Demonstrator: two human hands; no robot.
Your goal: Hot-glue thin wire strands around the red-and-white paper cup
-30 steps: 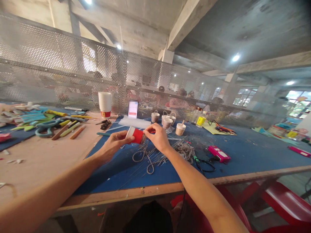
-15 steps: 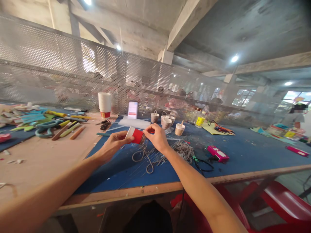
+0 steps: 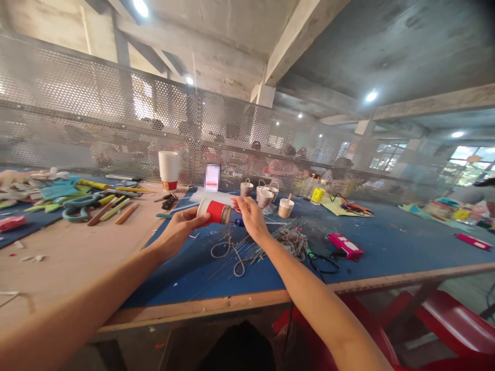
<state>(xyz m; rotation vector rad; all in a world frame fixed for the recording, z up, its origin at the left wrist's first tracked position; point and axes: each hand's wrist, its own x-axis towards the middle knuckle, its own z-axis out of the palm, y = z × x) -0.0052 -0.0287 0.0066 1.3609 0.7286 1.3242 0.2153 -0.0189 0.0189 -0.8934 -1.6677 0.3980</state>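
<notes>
A: Where is the red-and-white cup (image 3: pixel 214 211) right now?

B: It's being held up over the blue mat (image 3: pixel 166 283), tipping sideways, with its mouth facing left and a band of twine (image 3: pixel 225 214) circling its base end. The inside is facing away, so I can't tell what it's containing.

A: And the hands?

B: The left hand (image 3: pixel 186 222) is pinching the cup, its thumb pressing on the side. The right hand (image 3: pixel 249 216) is curling its fingers together by the base. Something red is showing at the fingertips and a blue piece (image 3: pixel 238 222) just below, but I can't tell what it's pinching.

A: What's lying under them?

B: Loose gray cord (image 3: pixel 239 271) is looping over the mat, and a tangled heap of cord (image 3: pixel 293 242) is lying to the right.

A: Other containers?

B: Beyond the hands, several small cups (image 3: pixel 265 198) are standing upright, loop handles rising from them. Beside those, another cup (image 3: pixel 285 207) is holding a stick. A yellow-labelled bottle (image 3: pixel 318 193) is standing farther right. Over on the left, white paper cups (image 3: pixel 168 166) are nesting in a tall stack, the lowest showing red.
</notes>
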